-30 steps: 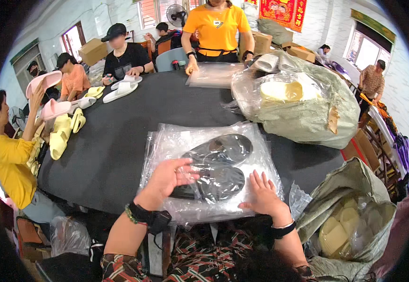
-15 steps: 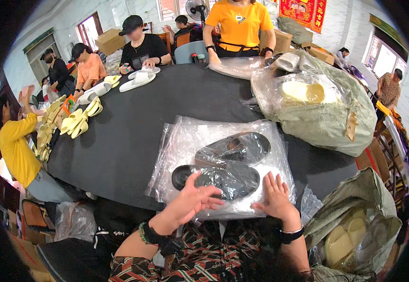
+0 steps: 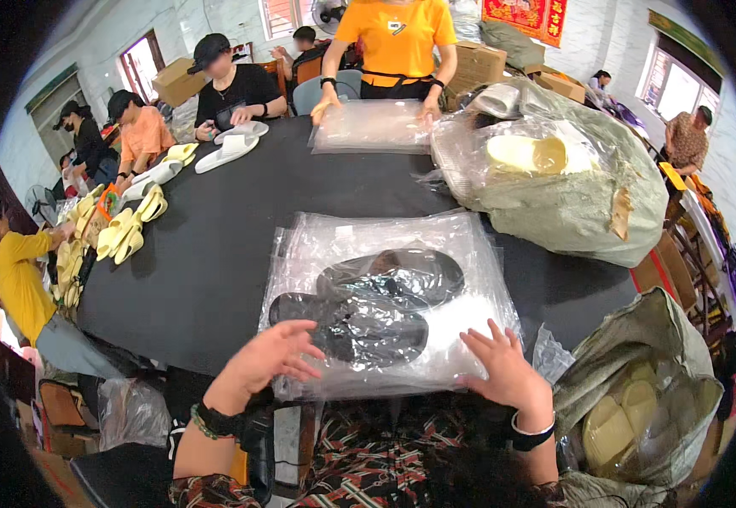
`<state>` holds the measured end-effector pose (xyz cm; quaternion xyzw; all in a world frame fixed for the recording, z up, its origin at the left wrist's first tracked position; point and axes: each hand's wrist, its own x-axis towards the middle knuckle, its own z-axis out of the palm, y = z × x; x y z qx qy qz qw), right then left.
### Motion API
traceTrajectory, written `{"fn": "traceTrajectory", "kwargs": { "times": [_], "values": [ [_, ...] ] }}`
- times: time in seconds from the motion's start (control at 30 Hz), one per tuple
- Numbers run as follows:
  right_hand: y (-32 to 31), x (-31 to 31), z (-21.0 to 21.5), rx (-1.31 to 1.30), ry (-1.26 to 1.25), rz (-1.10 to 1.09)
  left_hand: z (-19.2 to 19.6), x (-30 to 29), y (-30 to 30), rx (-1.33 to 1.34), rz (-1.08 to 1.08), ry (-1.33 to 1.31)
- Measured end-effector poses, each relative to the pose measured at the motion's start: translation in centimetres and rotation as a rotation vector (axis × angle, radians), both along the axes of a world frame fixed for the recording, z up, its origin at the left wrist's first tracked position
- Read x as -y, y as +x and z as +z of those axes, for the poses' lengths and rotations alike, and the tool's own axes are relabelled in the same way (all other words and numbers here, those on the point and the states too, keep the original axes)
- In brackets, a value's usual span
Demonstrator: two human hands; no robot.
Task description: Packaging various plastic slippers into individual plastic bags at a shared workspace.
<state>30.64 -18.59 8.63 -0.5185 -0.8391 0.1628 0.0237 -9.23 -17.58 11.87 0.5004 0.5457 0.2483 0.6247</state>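
Slippers (image 3: 376,300) — a dark pair sealed inside a clear plastic bag (image 3: 385,254) — are found lying on the near edge of the round black table (image 3: 215,254), directly in front of the person. The table is the largest item noted; the bag appears to rest on a stack of similar clear bags. At the right edge of the table a large grey-green sack (image 3: 571,195) with pale yellow slippers showing through its clear lining is observed, and a second sack (image 3: 639,406) of the same kind is seen beyond the near right edge. Along the left edge, loose yellow slippers (image 3: 126,229) are laid out, and white slippers (image 3: 228,144) are noted at the far left edge, where other people are seated. At the far edge a person in an orange shirt is pressing another clear bag (image 3: 372,127) flat.

The step in hand is judged to be smoothing and closing the bag. It is best done with both palms flat, air pressed out toward the open end, and the pair kept centred so the film is not creased.

The left hand (image 3: 275,360) is held open, fingers spread, resting on the bag's near left corner — nothing is gripped. The right hand (image 3: 503,372) is likewise open and flat on the near right corner. The hands are well apart.
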Motion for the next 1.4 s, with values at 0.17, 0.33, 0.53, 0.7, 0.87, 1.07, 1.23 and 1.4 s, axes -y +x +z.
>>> {"fn": "traceTrajectory", "kwargs": {
  "times": [0.17,0.33,0.53,0.7,0.87,1.07,1.23,1.4],
  "values": [
    [-0.7,-3.7,-1.1,-0.281,0.255,-0.092,-0.5,-6.1,-4.6,0.538,0.299,-0.225],
    [-2.3,-4.4,-3.7,-0.026,0.065,-0.109,-0.6,-12.1,-2.0,0.395,0.286,-0.329],
    [-2.5,-4.0,-6.4,-0.063,0.074,-0.127,-5.5,-15.8,-2.2,0.279,0.207,-0.239],
    [-2.0,-4.1,-7.7,-0.075,0.116,-0.121,-2.5,-15.6,-2.4,0.626,0.314,0.013],
    [-1.9,-4.1,-7.5,-0.077,0.106,-0.138,-4.4,-12.9,-2.7,0.884,0.183,-0.117],
    [-1.8,-4.2,-7.8,-0.096,0.096,-0.119,-5.0,-10.3,-4.3,0.317,-0.050,0.129],
    [-1.9,-4.4,-7.4,-0.067,0.045,-0.132,-2.0,-9.9,-1.7,-0.435,-0.680,0.875],
    [-2.3,-4.6,-6.3,-0.077,-0.012,-0.157,-6.7,-12.3,-0.9,-0.837,-0.803,0.941]
  ]
}}
